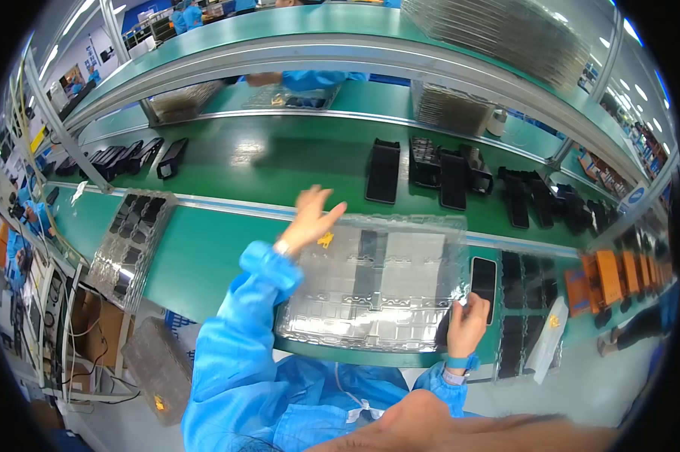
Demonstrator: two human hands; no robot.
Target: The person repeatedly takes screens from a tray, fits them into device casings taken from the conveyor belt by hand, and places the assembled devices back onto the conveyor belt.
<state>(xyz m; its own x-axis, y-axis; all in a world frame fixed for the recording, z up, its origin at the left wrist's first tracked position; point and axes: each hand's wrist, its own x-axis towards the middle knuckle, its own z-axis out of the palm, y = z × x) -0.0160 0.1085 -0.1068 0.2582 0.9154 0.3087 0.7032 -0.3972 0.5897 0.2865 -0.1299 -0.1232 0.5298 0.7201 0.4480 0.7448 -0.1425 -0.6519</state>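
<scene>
Before me lies a clear plastic tray [374,301] with moulded pockets, a dark rectangular piece [368,248] showing in its upper part. Fingers spread, my left hand [310,220] hovers over the tray's far left corner, beside the belt, and holds nothing. My right hand [468,320] is at the tray's right edge with its fingers curled together at a dark flat piece [447,325]. The hand covers part of that piece; whether it is lifted off the tray I cannot tell. Just beyond those fingers lies a phone-like device [483,280] with a black screen and pale frame.
A green conveyor belt [280,154] carries black devices [384,172] in cradles. Filled trays stand left [133,237] and right [522,301] of me. Overhead, a metal-edged shelf [280,54] holds stacked clear trays [498,38]. Across the belt a co-worker's blue sleeve [310,80] reaches over another tray.
</scene>
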